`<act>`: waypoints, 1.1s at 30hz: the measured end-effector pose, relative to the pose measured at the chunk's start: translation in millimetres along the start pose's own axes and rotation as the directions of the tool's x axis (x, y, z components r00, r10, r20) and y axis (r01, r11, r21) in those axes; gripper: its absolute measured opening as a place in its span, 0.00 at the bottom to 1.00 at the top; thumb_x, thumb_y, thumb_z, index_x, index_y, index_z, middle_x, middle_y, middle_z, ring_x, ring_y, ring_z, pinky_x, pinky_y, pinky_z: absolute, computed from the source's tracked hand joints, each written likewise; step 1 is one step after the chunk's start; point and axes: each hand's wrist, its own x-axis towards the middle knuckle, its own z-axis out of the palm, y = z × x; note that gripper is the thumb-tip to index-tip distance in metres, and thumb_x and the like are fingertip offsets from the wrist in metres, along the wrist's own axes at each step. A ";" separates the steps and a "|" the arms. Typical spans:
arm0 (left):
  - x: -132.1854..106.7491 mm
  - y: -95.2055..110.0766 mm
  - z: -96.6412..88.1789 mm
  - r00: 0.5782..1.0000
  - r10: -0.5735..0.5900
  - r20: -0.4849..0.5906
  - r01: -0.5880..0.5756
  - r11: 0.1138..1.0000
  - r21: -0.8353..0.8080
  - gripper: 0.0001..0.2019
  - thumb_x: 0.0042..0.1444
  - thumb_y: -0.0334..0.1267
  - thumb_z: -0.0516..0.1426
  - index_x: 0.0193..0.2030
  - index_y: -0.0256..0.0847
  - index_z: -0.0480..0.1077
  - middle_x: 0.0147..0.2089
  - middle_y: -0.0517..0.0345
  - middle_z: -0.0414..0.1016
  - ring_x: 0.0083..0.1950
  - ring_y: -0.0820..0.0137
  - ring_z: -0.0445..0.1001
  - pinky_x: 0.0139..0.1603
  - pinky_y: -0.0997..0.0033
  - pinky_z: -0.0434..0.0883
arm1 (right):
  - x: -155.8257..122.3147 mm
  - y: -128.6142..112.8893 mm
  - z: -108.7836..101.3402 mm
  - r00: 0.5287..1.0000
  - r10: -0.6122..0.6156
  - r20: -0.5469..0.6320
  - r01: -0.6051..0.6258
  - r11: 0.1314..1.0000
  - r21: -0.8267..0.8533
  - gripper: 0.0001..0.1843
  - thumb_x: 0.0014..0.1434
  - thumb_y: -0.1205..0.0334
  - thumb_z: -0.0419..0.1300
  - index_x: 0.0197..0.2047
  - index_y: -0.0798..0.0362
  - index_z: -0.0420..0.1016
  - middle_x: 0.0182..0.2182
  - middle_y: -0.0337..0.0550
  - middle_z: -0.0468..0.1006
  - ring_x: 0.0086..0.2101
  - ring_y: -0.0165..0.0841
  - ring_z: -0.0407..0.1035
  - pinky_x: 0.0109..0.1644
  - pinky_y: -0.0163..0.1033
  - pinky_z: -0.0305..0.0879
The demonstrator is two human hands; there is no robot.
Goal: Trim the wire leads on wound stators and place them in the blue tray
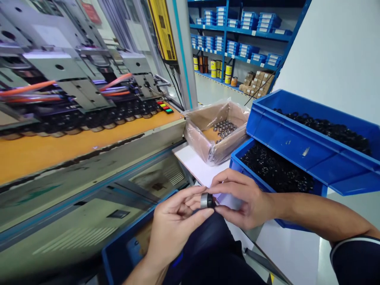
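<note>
A small grey-and-black wound bobbin (206, 200) is pinched between both my hands in front of my lap. My left hand (172, 225) holds it from the left with thumb and fingertips closed on it. My right hand (240, 198) meets it from the right, fingers curled, fingertips touching the same bobbin. Just beyond my right hand a blue bin (237, 161) holds many black bobbins. A plastic-lined cardboard box (204, 132) with several metallic wound bobbins stands behind it.
A winding machine (89, 91) with an orange deck, orange hoses and a row of spindles fills the left. A second blue bin (299, 138) of black parts is stacked at the right. A blue tray (118, 253) lies low by my knee. Blue shelving (237, 43) stands at the back.
</note>
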 end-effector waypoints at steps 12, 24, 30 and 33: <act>9.8 -3.2 -22.6 0.978 0.015 0.207 -0.033 0.996 0.085 0.22 0.40 0.21 0.71 0.40 0.50 0.84 0.35 0.60 0.87 0.34 0.68 0.85 0.37 0.83 0.79 | -4.5 5.7 0.9 0.953 -0.293 0.075 0.302 0.907 -0.292 0.09 0.63 0.73 0.58 0.47 0.65 0.73 0.39 0.56 0.78 0.41 0.36 0.73 0.45 0.41 0.77; 1.1 -15.9 2.3 0.971 0.223 0.083 -0.219 0.974 -0.053 0.18 0.43 0.29 0.72 0.41 0.51 0.81 0.43 0.59 0.87 0.42 0.68 0.85 0.42 0.79 0.80 | -2.1 0.0 1.0 0.932 -0.356 -0.065 0.285 0.834 -0.473 0.06 0.63 0.72 0.57 0.44 0.65 0.72 0.32 0.52 0.77 0.34 0.35 0.71 0.35 0.39 0.76; 15.7 3.9 -11.1 0.674 0.611 0.415 -0.735 0.611 0.293 0.16 0.49 0.27 0.68 0.45 0.47 0.82 0.39 0.57 0.86 0.37 0.69 0.84 0.39 0.78 0.80 | -2.1 -3.2 -3.2 0.946 -0.325 0.001 0.303 0.880 -0.365 0.10 0.64 0.75 0.54 0.48 0.68 0.70 0.33 0.54 0.78 0.35 0.34 0.73 0.40 0.39 0.77; 19.3 4.8 -15.7 0.639 0.643 0.422 -0.769 0.539 0.344 0.14 0.52 0.26 0.66 0.44 0.45 0.82 0.37 0.57 0.85 0.33 0.70 0.83 0.36 0.78 0.79 | 2.0 -4.9 -2.5 0.973 -0.215 0.078 0.228 0.893 -0.387 0.09 0.66 0.71 0.55 0.48 0.65 0.71 0.34 0.51 0.78 0.35 0.33 0.73 0.40 0.37 0.76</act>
